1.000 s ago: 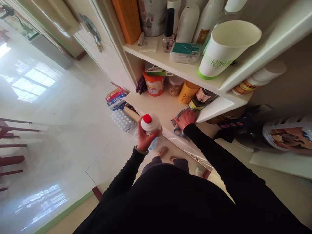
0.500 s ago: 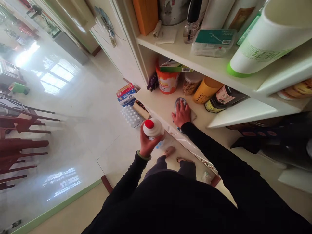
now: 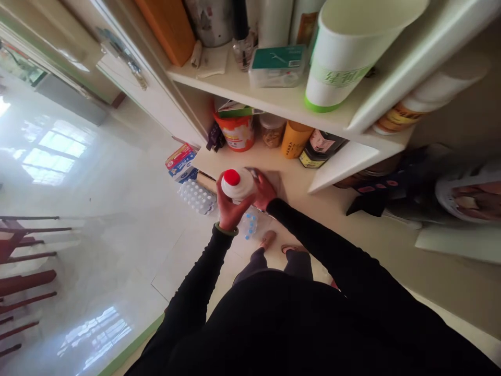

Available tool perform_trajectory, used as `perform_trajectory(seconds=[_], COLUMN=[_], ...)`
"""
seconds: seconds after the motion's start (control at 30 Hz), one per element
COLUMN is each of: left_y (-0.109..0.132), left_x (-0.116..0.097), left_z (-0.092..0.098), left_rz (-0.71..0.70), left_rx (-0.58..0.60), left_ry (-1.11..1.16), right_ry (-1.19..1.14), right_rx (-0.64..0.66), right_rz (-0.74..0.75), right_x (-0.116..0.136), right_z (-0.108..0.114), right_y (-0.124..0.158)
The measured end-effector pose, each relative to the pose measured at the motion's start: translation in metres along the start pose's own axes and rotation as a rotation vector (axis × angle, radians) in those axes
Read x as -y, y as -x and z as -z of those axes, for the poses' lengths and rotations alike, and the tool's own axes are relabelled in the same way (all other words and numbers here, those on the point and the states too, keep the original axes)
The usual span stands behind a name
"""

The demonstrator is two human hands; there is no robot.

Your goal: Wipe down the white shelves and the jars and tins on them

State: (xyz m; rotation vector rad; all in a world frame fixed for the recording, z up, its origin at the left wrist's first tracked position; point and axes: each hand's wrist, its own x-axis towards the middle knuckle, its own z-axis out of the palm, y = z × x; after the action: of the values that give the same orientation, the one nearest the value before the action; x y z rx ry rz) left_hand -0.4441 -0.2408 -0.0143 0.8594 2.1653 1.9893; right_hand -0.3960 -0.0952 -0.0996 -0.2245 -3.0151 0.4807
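My left hand [image 3: 231,210] is wrapped round a white bottle [image 3: 243,185] with a red cap, held upright in front of the lower shelf. Close against the bottle's right side is my right hand [image 3: 265,192], its fingers curled and partly hidden behind the bottle. A small greyish bit of the cloth [image 3: 253,172] shows at those fingertips; most of it is out of sight. Below both hands lies the front edge of the shelf board [image 3: 291,185].
At the shelf's back stand an orange-red tub [image 3: 238,134], a jar [image 3: 271,130], a yellow canister [image 3: 296,141] and a dark jar [image 3: 319,148]. Above are a paper cup [image 3: 336,68] and a clear box [image 3: 277,67]. Boxes [image 3: 181,163] and a dotted pack [image 3: 198,196] sit on the floor.
My right hand has come off the shelf surface and moved left to the bottle, bringing the cloth. The bottle stays in my left hand, slightly higher. The view has shifted right.
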Motion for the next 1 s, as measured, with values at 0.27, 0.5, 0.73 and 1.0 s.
perform_trajectory(seconds=[0.27, 0.5, 0.73, 1.0], left_y=[-0.038, -0.055, -0.060, -0.060], left_x=[0.021, 0.045, 0.055, 0.050], left_z=[-0.087, -0.133, -0.156, -0.171], left_rz=[0.016, 0.056, 0.058, 0.017], left_rx=[0.118, 0.154, 0.160, 0.135], left_ry=[0.111, 0.152, 0.126, 0.137], right_ry=[-0.031, 0.032, 0.029, 0.000], right_rx=[-0.112, -0.181, -0.188, -0.183], right_rz=[-0.322, -0.589, -0.684, -0.668], right_x=[-0.031, -0.038, -0.065, -0.081], right_z=[0.020, 0.016, 0.029, 0.046], right_y=[0.191, 0.242, 0.188, 0.170])
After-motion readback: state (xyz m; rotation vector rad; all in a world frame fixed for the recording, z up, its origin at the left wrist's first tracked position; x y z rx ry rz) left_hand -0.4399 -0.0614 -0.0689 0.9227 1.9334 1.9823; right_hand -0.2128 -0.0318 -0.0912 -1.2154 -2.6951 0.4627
